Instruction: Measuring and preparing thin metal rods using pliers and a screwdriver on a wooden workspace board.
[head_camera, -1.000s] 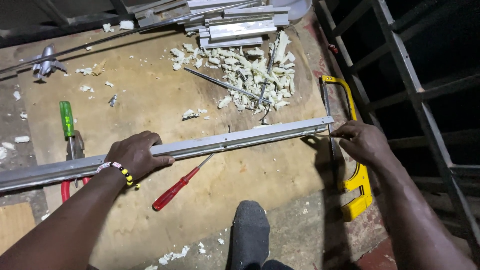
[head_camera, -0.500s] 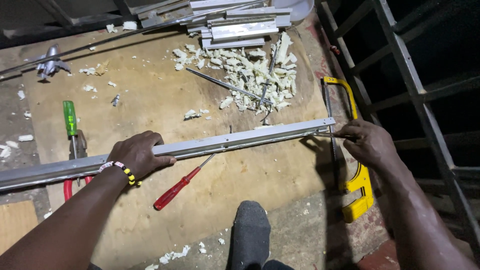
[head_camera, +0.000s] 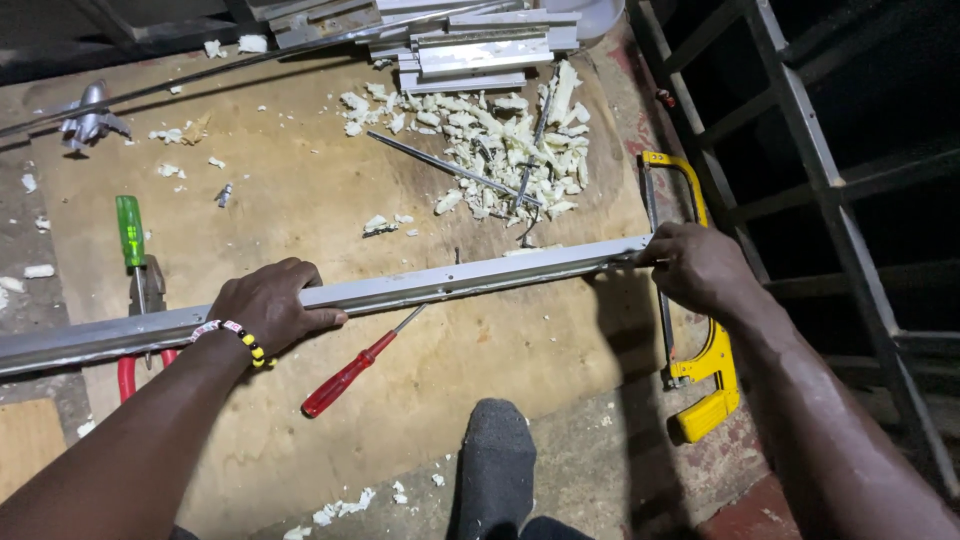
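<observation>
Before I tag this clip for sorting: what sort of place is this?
Probably a makeshift workshop or building site. A board on the ground serves as bench, with a hacksaw, screwdrivers and metal offcuts about; both hands press on a metal rail, and a ladder stands alongside.

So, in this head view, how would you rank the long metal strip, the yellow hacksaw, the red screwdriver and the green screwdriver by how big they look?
1. Long metal strip, spanning both hands.
2. Yellow hacksaw.
3. Red screwdriver.
4. Green screwdriver, though its shaft is partly hidden and it lies farther off, so these last two are unsure.

Two screwdrivers (head_camera: 350, 373), one hacksaw (head_camera: 700, 330)
</observation>
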